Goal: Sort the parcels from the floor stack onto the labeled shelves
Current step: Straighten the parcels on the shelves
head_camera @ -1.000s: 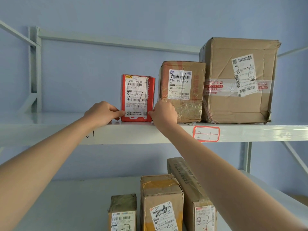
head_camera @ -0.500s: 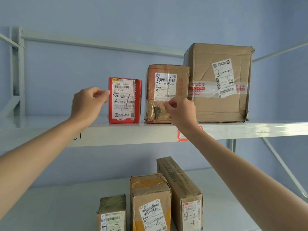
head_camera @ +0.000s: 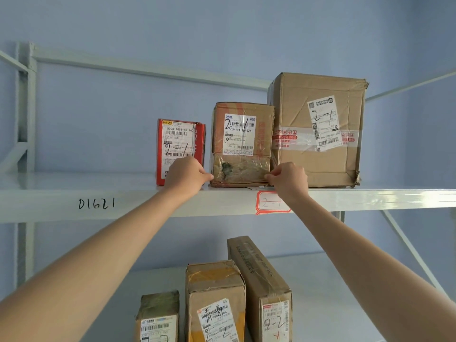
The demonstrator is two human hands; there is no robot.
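Three parcels marked "2-1" stand on the upper shelf (head_camera: 123, 201): a red parcel (head_camera: 181, 139), a middle brown parcel (head_camera: 243, 144) and a large brown parcel (head_camera: 318, 129). My left hand (head_camera: 186, 176) is at the middle parcel's lower left corner, fingers curled, fingertips on its edge; it covers the red parcel's lower right corner. At the lower right corner, my right hand (head_camera: 288, 180) pinches the middle parcel where it meets the large parcel. A red-bordered "2-1" label (head_camera: 266, 203) on the shelf edge is partly behind my right wrist.
The shelf edge reads "D1621" (head_camera: 96, 203). On the lower shelf (head_camera: 333, 280) stand a small parcel (head_camera: 158, 317), a taped brown parcel (head_camera: 214, 299) and a long parcel (head_camera: 261, 280), marked "2-2". Bare shelf lies left of the red parcel. Metal uprights flank both sides.
Both hands left the red parcel and moved right to the middle brown parcel's lower corners. The red parcel stays standing on the shelf.
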